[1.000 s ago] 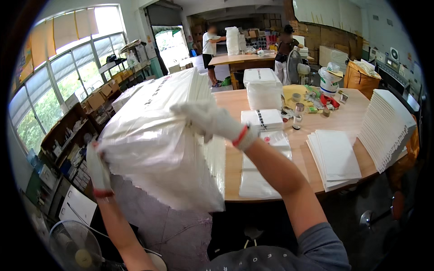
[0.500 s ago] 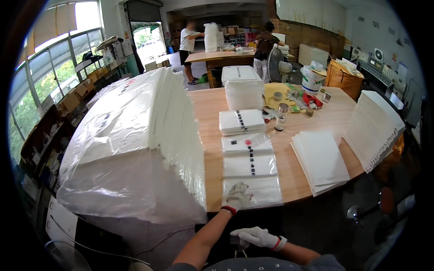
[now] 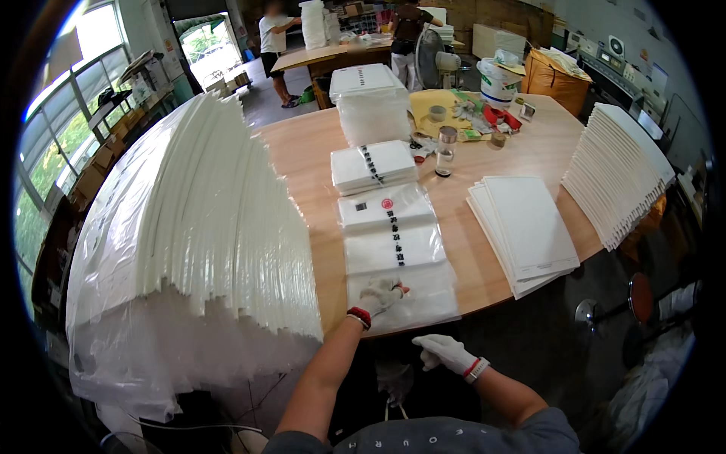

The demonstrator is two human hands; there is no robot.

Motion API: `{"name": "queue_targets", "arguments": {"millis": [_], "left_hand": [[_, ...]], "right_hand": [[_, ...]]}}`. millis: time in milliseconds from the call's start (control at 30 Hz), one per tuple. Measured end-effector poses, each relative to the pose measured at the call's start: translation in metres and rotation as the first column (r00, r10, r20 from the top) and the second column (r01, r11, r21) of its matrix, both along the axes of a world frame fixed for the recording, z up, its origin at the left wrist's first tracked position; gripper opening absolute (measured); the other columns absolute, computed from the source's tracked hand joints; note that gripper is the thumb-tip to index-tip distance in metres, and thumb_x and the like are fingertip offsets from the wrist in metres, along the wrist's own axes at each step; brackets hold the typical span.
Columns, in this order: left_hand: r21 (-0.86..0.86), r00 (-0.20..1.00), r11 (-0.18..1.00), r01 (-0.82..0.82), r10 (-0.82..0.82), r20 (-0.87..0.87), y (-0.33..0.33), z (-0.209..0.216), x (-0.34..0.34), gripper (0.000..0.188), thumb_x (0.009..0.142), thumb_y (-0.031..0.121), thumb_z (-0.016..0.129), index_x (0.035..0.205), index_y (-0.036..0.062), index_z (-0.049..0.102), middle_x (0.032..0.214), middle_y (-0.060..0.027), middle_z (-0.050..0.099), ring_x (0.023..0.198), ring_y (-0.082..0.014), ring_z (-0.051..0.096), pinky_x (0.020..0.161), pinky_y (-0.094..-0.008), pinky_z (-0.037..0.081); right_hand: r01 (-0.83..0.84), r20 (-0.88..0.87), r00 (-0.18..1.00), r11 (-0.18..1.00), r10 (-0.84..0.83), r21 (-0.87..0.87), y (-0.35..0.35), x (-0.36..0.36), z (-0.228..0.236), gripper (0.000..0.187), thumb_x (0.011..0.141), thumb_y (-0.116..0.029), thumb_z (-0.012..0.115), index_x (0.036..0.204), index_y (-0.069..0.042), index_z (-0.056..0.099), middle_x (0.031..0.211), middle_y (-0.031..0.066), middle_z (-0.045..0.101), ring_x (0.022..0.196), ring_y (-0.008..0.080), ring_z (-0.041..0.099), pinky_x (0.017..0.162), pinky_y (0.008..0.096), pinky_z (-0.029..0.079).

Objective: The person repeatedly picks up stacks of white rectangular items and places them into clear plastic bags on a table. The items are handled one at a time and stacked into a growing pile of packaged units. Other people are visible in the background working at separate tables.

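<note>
A clear plastic bag (image 3: 401, 253) with dark and red print lies flat near the table's front edge, white sheets showing inside its upper part. My left hand (image 3: 380, 296), in a white glove with bare fingertips, rests on the bag's lower part, fingers reaching right. Beyond the near table edge, my right hand (image 3: 446, 353), also gloved, hovers empty with its fingers stretched to the left. Behind the flat bag sit a short stack of folded printed bags (image 3: 374, 168) and a taller stack of packed bags (image 3: 370, 106).
A huge pile of plastic-wrapped bags (image 3: 197, 219) fills the left side. White sheets (image 3: 525, 231) are fanned at right, with a thick stack (image 3: 616, 174) beyond. A glass bottle (image 3: 446, 151), tape roll (image 3: 497, 141) and white bucket (image 3: 499, 82) stand farther back. Two people work at another table.
The view has shifted, so the table sits farther left and higher. My left hand still lies on the bag, its fingers more bunched; my right hand has moved rightward and up, toward the table edge.
</note>
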State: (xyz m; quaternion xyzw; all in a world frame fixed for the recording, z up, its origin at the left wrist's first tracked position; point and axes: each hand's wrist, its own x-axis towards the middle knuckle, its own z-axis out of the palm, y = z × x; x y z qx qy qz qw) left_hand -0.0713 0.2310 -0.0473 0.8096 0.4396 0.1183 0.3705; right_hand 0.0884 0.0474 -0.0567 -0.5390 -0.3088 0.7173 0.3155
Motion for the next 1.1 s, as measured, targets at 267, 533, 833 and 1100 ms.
{"name": "queue_targets", "arguments": {"millis": [267,533,833,1100], "left_hand": [[-0.005,0.818,0.998,-0.064,0.055,0.573,0.030,-0.056,0.010,0.024,0.090,0.022,0.051,0.081,0.0004,0.059,0.079,-0.0157,0.064,0.062,-0.0219,0.057,0.064,-0.0317,0.048],[-0.611,0.610,0.791,-0.022,0.495,0.619,0.071,-0.013,0.020,0.019,0.090,0.006,0.051,0.108,0.0011,0.049,0.087,-0.0077,0.062,0.060,-0.0063,0.049,0.059,-0.0195,0.047],[-0.238,0.730,0.971,-0.014,0.173,0.661,0.043,0.076,0.026,0.037,0.084,0.005,0.056,0.120,-0.0018,0.049,0.091,-0.0081,0.067,0.065,-0.0118,0.056,0.062,-0.0263,0.048],[0.471,0.946,0.868,-0.160,-0.002,0.325,-0.019,0.075,0.004,0.041,0.073,0.012,0.069,0.108,-0.0008,0.054,0.094,-0.0146,0.060,0.082,-0.0304,0.057,0.071,-0.0387,0.048]], "right_hand": [[0.481,-0.161,0.875,0.859,-0.457,0.176,0.111,-0.013,0.013,0.024,0.086,-0.013,0.057,0.109,-0.005,0.058,0.088,0.0010,0.053,0.076,0.0139,0.054,0.067,0.0272,0.049],[-0.290,0.185,0.369,0.076,-0.911,0.954,0.102,-0.010,0.031,0.022,0.073,-0.011,0.062,0.093,-0.003,0.058,0.091,0.0114,0.058,0.090,0.0291,0.055,0.082,0.0358,0.044],[-0.522,0.724,0.340,0.520,-0.601,0.676,0.176,-0.032,-0.070,0.027,0.080,-0.014,0.055,0.106,-0.006,0.056,0.102,0.0168,0.058,0.096,0.0319,0.056,0.082,0.0386,0.044],[-0.222,0.552,0.771,0.680,-0.317,0.699,0.041,0.097,0.040,0.021,0.082,-0.013,0.062,0.099,0.000,0.063,0.101,0.0129,0.064,0.095,0.0253,0.061,0.080,0.0352,0.050]]}}
